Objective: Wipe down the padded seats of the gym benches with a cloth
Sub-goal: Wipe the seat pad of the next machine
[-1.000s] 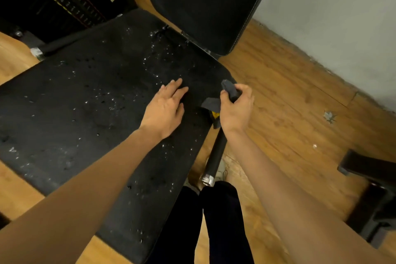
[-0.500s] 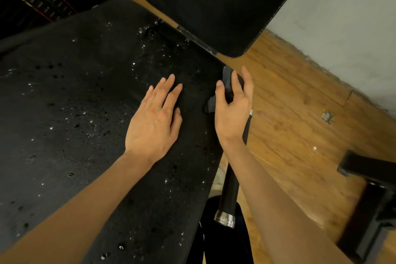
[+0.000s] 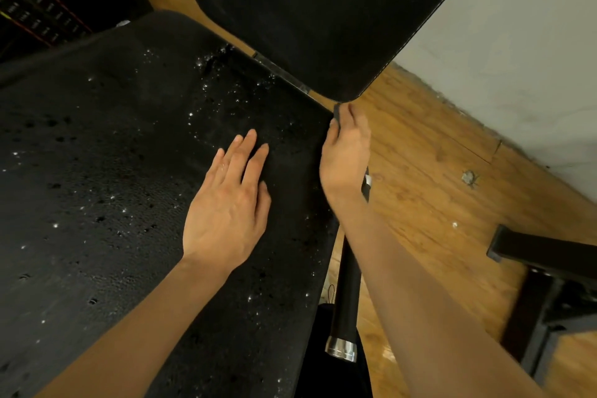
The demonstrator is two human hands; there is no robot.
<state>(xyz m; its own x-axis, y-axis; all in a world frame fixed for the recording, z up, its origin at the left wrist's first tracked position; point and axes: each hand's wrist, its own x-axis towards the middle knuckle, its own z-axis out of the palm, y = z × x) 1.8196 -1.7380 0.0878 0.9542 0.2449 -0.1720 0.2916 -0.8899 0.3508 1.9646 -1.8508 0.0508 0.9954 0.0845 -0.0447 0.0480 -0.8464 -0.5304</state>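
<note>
**Cloth at the seat's far right corner, left hand flat on the pad**

Cloth point(image 3: 336, 116): dark, only a sliver visible, pressed at the far right corner of the padded seat point(image 3: 129, 171), roughly 1 o'clock from frame centre. It sits just under the lower corner of the raised back pad point(image 3: 307, 10). Most of it is hidden by the right hand.

Right hand point(image 3: 347, 155): fingers extended along the seat's right edge, thumb on the seat side, cloth trapped beneath the fingertips. Whether the fingers curl round the cloth, I cannot tell.

Left hand point(image 3: 229, 200): palm down, fingers straight and together, lying flat on the seat just at 9 o'clock of the right hand. Holds nothing.

Seat surface: black, textured, speckled with shining droplets, thickest toward 12 o'clock near the gap with the back pad.

Surroundings: a black bar with a chrome end cap point(image 3: 342, 346) runs under the right forearm at 5 o'clock. Wooden floor point(image 3: 420, 187) at 3 o'clock, grey wall point(image 3: 517, 58) at 2 o'clock, black metal frame point(image 3: 542, 284) at 4 o'clock. Weight stack point(image 3: 32, 10) at 10 o'clock.
</note>
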